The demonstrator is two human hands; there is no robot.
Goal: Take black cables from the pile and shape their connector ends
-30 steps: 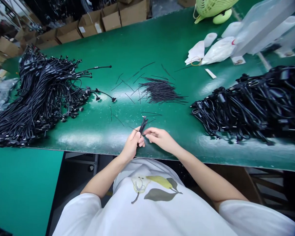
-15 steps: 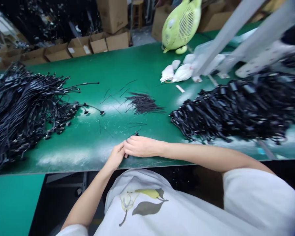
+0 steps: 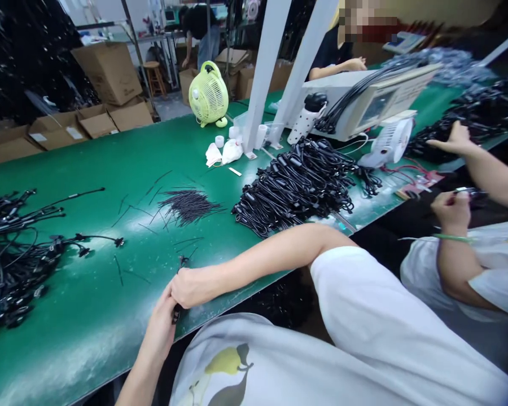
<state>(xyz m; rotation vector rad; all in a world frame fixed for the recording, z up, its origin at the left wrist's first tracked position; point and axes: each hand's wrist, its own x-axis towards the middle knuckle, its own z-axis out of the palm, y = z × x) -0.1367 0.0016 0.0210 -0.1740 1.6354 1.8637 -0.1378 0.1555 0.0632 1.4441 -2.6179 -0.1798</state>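
Gripping black cable bundle [image 3: 176,316] in closed left hand [image 3: 164,312] and right hand [image 3: 191,287], apparently mid-tying. Seemingly done: bundled cables [image 3: 298,186]. Remaining: loose cables [image 3: 8,270] and twist ties [image 3: 188,207] on worktop [image 3: 148,146].

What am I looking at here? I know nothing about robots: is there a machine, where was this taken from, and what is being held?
There is no robot: these are a person's own bare hands. Every picture comes from one camera worn on that person's head, looking forward and down, so you see roughly what they see.

The left hand and right hand meet at the near edge of a green table. They hold a black cable bundle, mostly hidden by the fingers.

Beyond them lies a pile of thin black strips, with others scattered around it. Loose black cables lie to the left, and a heap of folded cables to the right. The hands at far right belong to a co-worker.
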